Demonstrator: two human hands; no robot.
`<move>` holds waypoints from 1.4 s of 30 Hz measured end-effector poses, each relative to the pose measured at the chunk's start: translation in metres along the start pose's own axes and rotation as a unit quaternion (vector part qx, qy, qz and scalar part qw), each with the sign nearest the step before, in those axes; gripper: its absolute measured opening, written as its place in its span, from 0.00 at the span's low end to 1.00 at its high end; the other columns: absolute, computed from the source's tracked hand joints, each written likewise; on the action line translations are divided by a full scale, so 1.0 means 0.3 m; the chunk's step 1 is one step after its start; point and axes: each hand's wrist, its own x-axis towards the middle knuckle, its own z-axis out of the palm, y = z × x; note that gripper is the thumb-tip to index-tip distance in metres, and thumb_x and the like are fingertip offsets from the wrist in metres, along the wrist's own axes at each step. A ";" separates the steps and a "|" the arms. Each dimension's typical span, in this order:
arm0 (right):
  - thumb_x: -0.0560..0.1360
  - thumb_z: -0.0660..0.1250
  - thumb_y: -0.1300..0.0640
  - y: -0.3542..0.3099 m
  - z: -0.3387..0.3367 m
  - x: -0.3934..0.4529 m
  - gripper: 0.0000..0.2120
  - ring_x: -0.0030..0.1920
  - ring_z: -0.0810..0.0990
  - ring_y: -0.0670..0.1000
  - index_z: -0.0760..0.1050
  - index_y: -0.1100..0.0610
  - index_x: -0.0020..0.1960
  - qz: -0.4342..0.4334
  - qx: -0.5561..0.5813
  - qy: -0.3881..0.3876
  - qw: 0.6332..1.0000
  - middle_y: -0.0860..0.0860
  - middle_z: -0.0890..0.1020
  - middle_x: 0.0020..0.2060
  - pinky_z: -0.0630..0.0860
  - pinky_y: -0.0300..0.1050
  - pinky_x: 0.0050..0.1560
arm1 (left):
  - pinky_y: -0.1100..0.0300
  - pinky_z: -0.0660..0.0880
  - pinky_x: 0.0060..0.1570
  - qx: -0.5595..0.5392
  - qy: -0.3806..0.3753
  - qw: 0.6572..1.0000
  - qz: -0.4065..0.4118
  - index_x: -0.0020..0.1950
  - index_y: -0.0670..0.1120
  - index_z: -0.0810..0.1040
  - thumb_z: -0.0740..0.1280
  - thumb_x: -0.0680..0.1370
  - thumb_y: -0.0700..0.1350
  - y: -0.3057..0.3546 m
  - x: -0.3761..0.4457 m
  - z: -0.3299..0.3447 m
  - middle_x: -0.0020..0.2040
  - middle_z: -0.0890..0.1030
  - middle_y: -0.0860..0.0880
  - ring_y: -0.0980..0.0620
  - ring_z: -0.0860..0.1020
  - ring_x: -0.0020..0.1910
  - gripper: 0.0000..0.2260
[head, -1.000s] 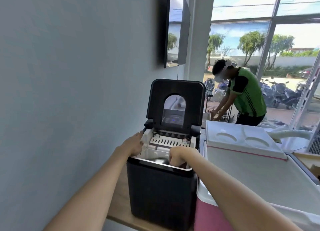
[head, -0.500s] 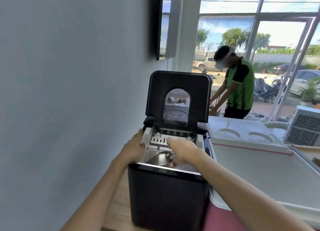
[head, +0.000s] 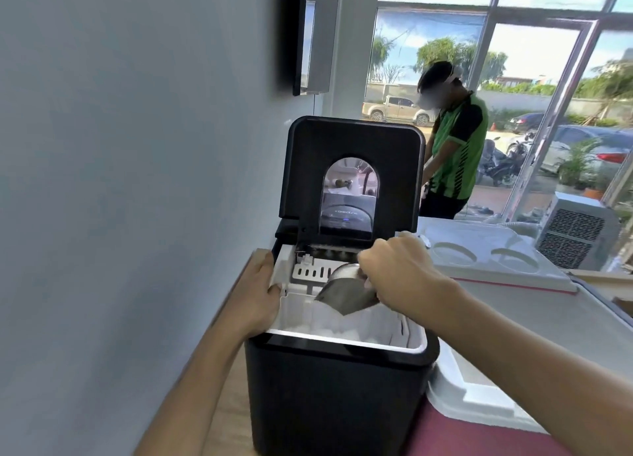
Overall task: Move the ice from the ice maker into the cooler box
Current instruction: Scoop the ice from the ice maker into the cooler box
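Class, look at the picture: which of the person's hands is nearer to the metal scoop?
Right. The right hand holds the metal scoop over the ice, while the left hand grips the ice maker's left rim, apart from the scoop.

A black ice maker (head: 337, 397) stands on a wooden counter (head: 229, 418) against a grey wall, its lid (head: 352, 167) raised upright. The left hand (head: 255, 296) grips the machine's left rim. The right hand (head: 399, 277) holds a metal scoop (head: 344, 293) tilted down into the white ice (head: 329, 327) inside. Just to the right sits a cooler box (head: 534, 322) with a white lid. Behind, a person in a green shirt (head: 457, 154) stands by large windows.
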 end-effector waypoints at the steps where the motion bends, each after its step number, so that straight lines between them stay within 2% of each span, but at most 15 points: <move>1: 0.74 0.65 0.62 0.002 -0.005 0.002 0.05 0.51 0.81 0.54 0.76 0.53 0.48 0.002 -0.006 -0.006 1.000 0.50 0.80 0.45 0.67 0.44 0.46 | 0.62 0.54 0.69 -0.009 0.001 1.000 -0.002 0.76 0.46 0.50 0.53 0.81 0.43 0.000 0.001 0.000 0.76 0.54 0.52 0.51 0.58 0.73 0.24; 3: 0.74 0.64 0.63 -0.008 -0.009 -0.004 0.06 0.50 0.81 0.54 0.71 0.53 0.41 -0.004 -0.013 -0.020 1.000 0.49 0.75 0.37 0.63 0.44 0.44 | 0.62 0.53 0.70 -0.023 0.002 1.000 -0.009 0.76 0.48 0.48 0.53 0.81 0.44 -0.003 0.001 -0.001 0.77 0.53 0.53 0.52 0.56 0.74 0.25; 4: 0.74 0.64 0.63 -0.016 -0.009 -0.004 0.08 0.50 0.81 0.54 0.70 0.53 0.40 -0.007 -0.015 -0.032 0.999 0.49 0.76 0.37 0.63 0.44 0.44 | 0.62 0.53 0.70 -0.031 0.002 0.999 -0.012 0.76 0.48 0.47 0.53 0.81 0.44 -0.006 0.004 0.001 0.77 0.52 0.54 0.52 0.56 0.74 0.25; 6: 0.75 0.63 0.62 -0.028 0.005 0.002 0.05 0.52 0.81 0.53 0.75 0.52 0.45 -0.013 -0.032 -0.049 0.998 0.49 0.80 0.46 0.65 0.45 0.46 | 0.61 0.52 0.71 -0.041 0.001 0.999 -0.015 0.76 0.49 0.46 0.54 0.81 0.44 -0.011 0.009 0.003 0.77 0.51 0.54 0.52 0.55 0.75 0.26; 8: 0.76 0.62 0.62 -0.036 0.025 0.008 0.09 0.54 0.80 0.53 0.77 0.54 0.53 -0.017 -0.052 -0.066 0.996 0.50 0.81 0.52 0.66 0.46 0.46 | 0.61 0.51 0.71 -0.046 0.004 0.999 -0.012 0.76 0.50 0.46 0.54 0.81 0.44 -0.015 0.010 0.004 0.77 0.51 0.55 0.53 0.54 0.75 0.26; 12: 0.75 0.61 0.63 -0.042 0.075 0.037 0.13 0.55 0.80 0.57 0.76 0.57 0.58 -0.055 -0.040 -0.109 0.992 0.53 0.81 0.56 0.70 0.46 0.38 | 0.60 0.51 0.72 -0.059 -0.003 0.998 -0.023 0.76 0.52 0.45 0.54 0.81 0.46 -0.031 0.018 0.011 0.77 0.50 0.55 0.53 0.53 0.75 0.26; 14: 0.74 0.61 0.59 -0.028 0.097 0.050 0.10 0.52 0.81 0.56 0.77 0.57 0.53 -0.067 0.008 -0.132 0.989 0.53 0.81 0.53 0.69 0.42 0.35 | 0.58 0.52 0.73 -0.072 -0.012 0.997 -0.037 0.76 0.54 0.45 0.54 0.81 0.47 -0.041 0.023 0.015 0.77 0.50 0.56 0.54 0.54 0.75 0.26; 18: 0.73 0.60 0.55 0.010 0.112 0.062 0.05 0.43 0.75 0.57 0.74 0.54 0.43 -0.039 0.130 -0.207 0.969 0.53 0.77 0.42 0.68 0.44 0.42 | 0.58 0.51 0.74 -0.086 -0.011 0.995 -0.043 0.75 0.57 0.44 0.53 0.81 0.47 -0.044 0.026 0.016 0.77 0.49 0.58 0.55 0.54 0.75 0.26; 21: 0.75 0.59 0.53 -0.001 0.130 0.071 0.09 0.39 0.71 0.55 0.69 0.55 0.37 -0.037 0.184 -0.235 0.954 0.50 0.71 0.35 0.65 0.42 0.38 | 0.59 0.51 0.73 -0.090 -0.006 0.995 -0.042 0.75 0.57 0.44 0.54 0.81 0.47 -0.044 0.026 0.015 0.76 0.49 0.59 0.56 0.52 0.75 0.26; 25: 0.75 0.60 0.52 -0.036 0.184 0.087 0.09 0.42 0.76 0.56 0.70 0.55 0.38 -0.027 0.230 -0.230 0.945 0.51 0.77 0.38 0.69 0.45 0.41 | 0.63 0.51 0.71 -0.104 -0.004 0.994 -0.034 0.75 0.58 0.45 0.54 0.81 0.46 -0.036 0.020 0.010 0.74 0.52 0.63 0.58 0.54 0.74 0.26; 28: 0.77 0.58 0.48 -0.046 0.203 0.082 0.11 0.43 0.75 0.55 0.69 0.54 0.41 -0.016 0.263 -0.236 0.935 0.51 0.76 0.41 0.70 0.46 0.42 | 0.64 0.50 0.71 -0.106 -0.004 0.994 -0.032 0.75 0.58 0.45 0.54 0.81 0.46 -0.034 0.019 0.007 0.73 0.51 0.64 0.59 0.53 0.74 0.26; 32: 0.77 0.58 0.46 -0.044 0.199 0.069 0.15 0.41 0.74 0.54 0.68 0.54 0.36 -0.001 0.299 -0.240 0.924 0.49 0.74 0.36 0.69 0.44 0.41 | 0.63 0.50 0.70 -0.106 -0.009 0.993 -0.045 0.75 0.58 0.45 0.54 0.81 0.46 -0.036 0.023 0.010 0.75 0.51 0.61 0.59 0.54 0.74 0.26; 34: 0.78 0.58 0.48 -0.025 0.198 0.074 0.18 0.37 0.74 0.53 0.66 0.55 0.32 0.015 0.328 -0.257 0.909 0.49 0.73 0.31 0.71 0.44 0.39 | 0.63 0.50 0.70 -0.105 -0.011 0.993 -0.045 0.75 0.58 0.45 0.54 0.81 0.46 -0.033 0.023 0.010 0.76 0.51 0.61 0.59 0.54 0.74 0.26; 38: 0.80 0.57 0.54 -0.028 0.193 0.086 0.22 0.24 0.64 0.48 0.63 0.57 0.28 0.020 0.445 -0.279 0.851 0.50 0.66 0.23 0.64 0.39 0.28 | 0.66 0.50 0.68 -0.112 -0.010 0.993 -0.037 0.75 0.58 0.46 0.54 0.81 0.46 -0.032 0.021 0.009 0.75 0.53 0.62 0.62 0.54 0.72 0.26; 42: 0.81 0.56 0.52 -0.082 0.212 0.084 0.22 0.22 0.63 0.47 0.66 0.56 0.29 0.037 0.488 -0.303 0.818 0.51 0.70 0.25 0.62 0.37 0.24 | 0.64 0.49 0.69 -0.119 -0.010 0.992 -0.039 0.75 0.58 0.46 0.54 0.81 0.48 -0.039 0.023 0.015 0.75 0.53 0.61 0.61 0.53 0.73 0.25</move>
